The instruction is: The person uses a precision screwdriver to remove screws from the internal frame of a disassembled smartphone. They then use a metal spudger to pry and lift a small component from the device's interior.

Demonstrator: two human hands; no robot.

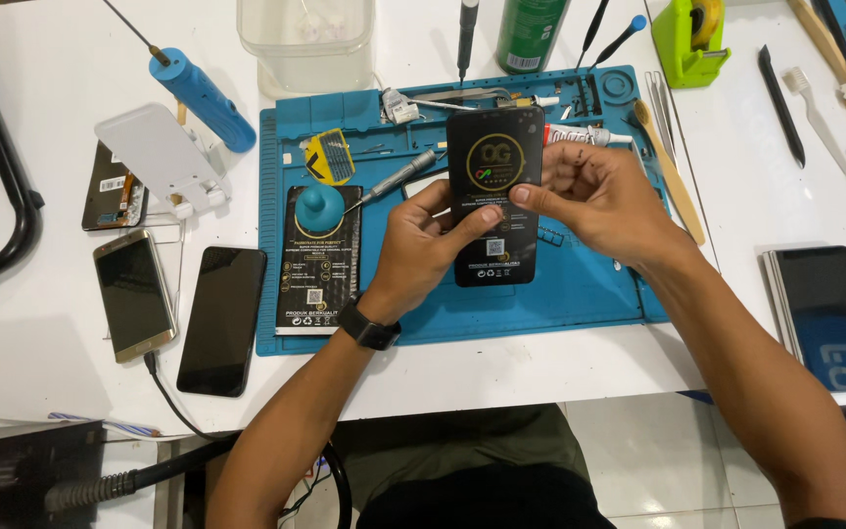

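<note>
The black screen panel [494, 196] was held upright above the blue work mat [599, 284]. The left hand [423, 245] pinched its lower left edge; the right hand [594, 201] pinched its right edge, wrists angled inward.

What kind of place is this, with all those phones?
Probably a phone repair bench. Both hands, left hand and right hand, hold a black phone screen over a blue work mat, with a screwdriver, tweezers and a gold phone nearby.
</note>
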